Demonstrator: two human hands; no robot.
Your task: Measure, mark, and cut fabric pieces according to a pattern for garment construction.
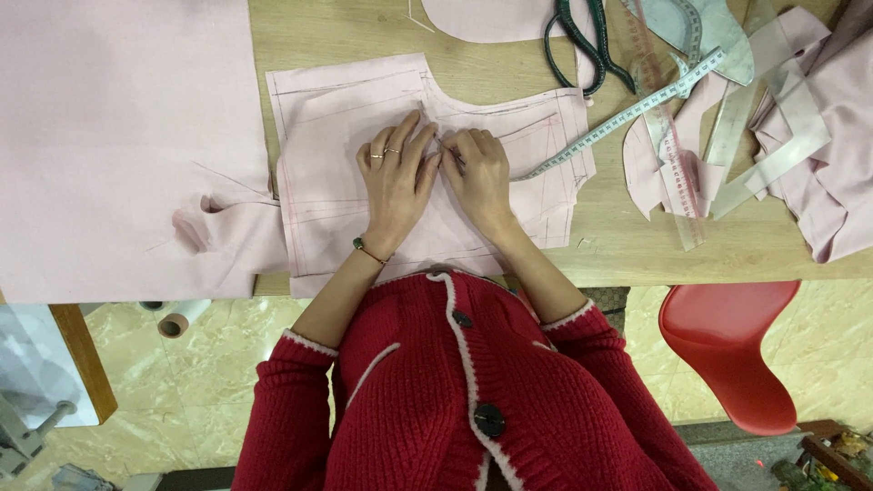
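scissors (582, 45): tips cut off | right fingers (457, 150): pinched object too small

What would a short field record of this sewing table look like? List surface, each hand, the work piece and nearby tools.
Surface: wooden table
Left hand: flat on the pink fabric piece, rings on fingers
Right hand: pinching something thin at the fabric beside the left fingertips; too small to tell what
Fabric piece: marked with drawn lines
Tools: scissors, tape measure, clear rulers
Seat: red chair
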